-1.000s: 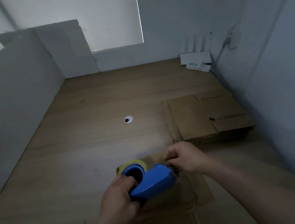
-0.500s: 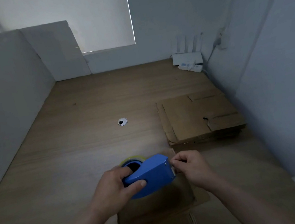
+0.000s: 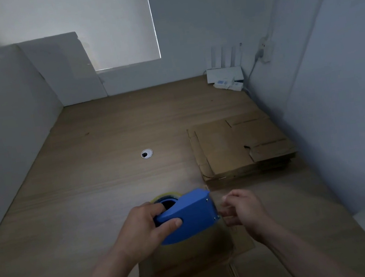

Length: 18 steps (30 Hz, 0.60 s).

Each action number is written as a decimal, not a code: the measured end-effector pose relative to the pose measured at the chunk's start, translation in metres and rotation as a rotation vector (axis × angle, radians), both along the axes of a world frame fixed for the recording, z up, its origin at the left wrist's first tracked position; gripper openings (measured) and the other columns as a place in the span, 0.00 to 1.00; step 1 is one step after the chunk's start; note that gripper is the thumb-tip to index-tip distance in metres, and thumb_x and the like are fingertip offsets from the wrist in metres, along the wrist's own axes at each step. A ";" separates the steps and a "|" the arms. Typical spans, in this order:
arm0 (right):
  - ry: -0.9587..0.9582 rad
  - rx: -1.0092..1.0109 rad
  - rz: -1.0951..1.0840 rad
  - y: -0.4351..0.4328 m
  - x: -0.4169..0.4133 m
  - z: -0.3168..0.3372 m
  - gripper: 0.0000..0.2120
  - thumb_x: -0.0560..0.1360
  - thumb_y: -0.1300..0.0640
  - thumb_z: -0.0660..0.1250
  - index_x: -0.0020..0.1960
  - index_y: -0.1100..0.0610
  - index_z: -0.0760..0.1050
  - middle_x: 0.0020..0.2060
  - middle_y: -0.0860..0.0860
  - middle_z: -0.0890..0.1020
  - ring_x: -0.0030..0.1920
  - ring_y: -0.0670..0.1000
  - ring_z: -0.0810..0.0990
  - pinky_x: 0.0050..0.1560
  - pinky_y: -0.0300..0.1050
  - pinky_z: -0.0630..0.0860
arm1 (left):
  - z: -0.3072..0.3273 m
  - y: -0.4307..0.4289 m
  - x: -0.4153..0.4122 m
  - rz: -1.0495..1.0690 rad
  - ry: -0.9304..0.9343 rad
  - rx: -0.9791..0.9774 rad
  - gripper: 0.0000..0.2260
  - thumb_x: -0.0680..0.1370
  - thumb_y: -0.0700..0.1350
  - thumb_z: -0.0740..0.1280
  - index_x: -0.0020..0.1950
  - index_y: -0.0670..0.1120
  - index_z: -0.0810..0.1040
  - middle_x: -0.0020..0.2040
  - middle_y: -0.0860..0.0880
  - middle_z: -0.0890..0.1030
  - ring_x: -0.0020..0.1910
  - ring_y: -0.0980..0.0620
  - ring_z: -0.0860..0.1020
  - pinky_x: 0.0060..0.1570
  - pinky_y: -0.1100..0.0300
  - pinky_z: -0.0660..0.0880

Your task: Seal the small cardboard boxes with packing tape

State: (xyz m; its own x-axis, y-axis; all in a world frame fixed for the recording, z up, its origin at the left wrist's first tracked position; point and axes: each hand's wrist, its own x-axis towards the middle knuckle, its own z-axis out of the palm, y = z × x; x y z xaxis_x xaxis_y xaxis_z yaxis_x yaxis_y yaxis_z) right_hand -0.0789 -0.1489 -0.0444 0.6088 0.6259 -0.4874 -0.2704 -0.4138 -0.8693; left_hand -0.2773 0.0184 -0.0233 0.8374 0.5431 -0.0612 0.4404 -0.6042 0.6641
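Left hand: the left hand [image 3: 143, 230] grips the blue tape dispenser [image 3: 187, 215]. Its fingers [image 3: 155, 209] are curled over the top beside the roll's hole and the thumb is clamped on the near side.
Right hand: the right hand [image 3: 242, 207] sits just right of the dispenser's cutter end. Its fingers [image 3: 228, 198] are curled in toward that end. It is blurred, so I cannot tell whether it pinches a tape end or holds nothing.
Tape: a yellowish roll [image 3: 166, 195] shows just beyond the left fingers, seated in the dispenser. No free strip can be made out between the two hands.
Box being sealed: a small cardboard box [image 3: 189, 261] lies on the table [image 3: 80, 199], directly under the dispenser and just below both sets of fingers.
Done so far: judging by this, the box is in place and the dispenser is lined up over it. No laid strip is visible on its top, though clear tape would be hard to see in this dim light.
Left to do: probably the whole run of tape across this box, pressing it down and cutting it.
More boxes: a stack of flat cardboard [image 3: 236, 144] lies well beyond the right fingers, unfolded and untaped, so most of the task seems to lie ahead.
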 end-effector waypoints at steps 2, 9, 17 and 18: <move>0.020 0.006 -0.046 0.000 0.001 0.000 0.08 0.83 0.60 0.59 0.47 0.61 0.74 0.42 0.57 0.80 0.44 0.57 0.83 0.45 0.53 0.80 | 0.002 -0.001 0.001 0.018 -0.005 -0.007 0.17 0.70 0.67 0.69 0.35 0.54 0.76 0.37 0.52 0.77 0.34 0.53 0.76 0.34 0.62 0.72; -0.349 -0.057 -0.077 0.004 -0.011 -0.005 0.09 0.84 0.54 0.58 0.48 0.53 0.74 0.42 0.52 0.79 0.42 0.49 0.78 0.41 0.42 0.75 | -0.004 -0.018 0.005 0.080 -0.064 0.047 0.20 0.69 0.69 0.64 0.37 0.52 0.77 0.35 0.54 0.78 0.35 0.54 0.76 0.34 0.59 0.74; -0.140 -0.090 -0.104 0.006 -0.023 -0.006 0.08 0.84 0.52 0.56 0.50 0.51 0.71 0.47 0.55 0.81 0.45 0.55 0.84 0.49 0.60 0.83 | -0.004 -0.020 -0.002 0.068 -0.083 0.034 0.23 0.67 0.74 0.62 0.35 0.54 0.76 0.33 0.54 0.77 0.38 0.55 0.76 0.32 0.63 0.70; -0.142 -0.093 -0.104 0.006 -0.023 -0.005 0.08 0.84 0.52 0.56 0.50 0.52 0.72 0.46 0.55 0.81 0.45 0.55 0.84 0.48 0.59 0.84 | -0.001 -0.017 -0.005 0.066 -0.073 0.029 0.25 0.67 0.75 0.62 0.35 0.53 0.76 0.33 0.54 0.77 0.36 0.54 0.76 0.32 0.60 0.72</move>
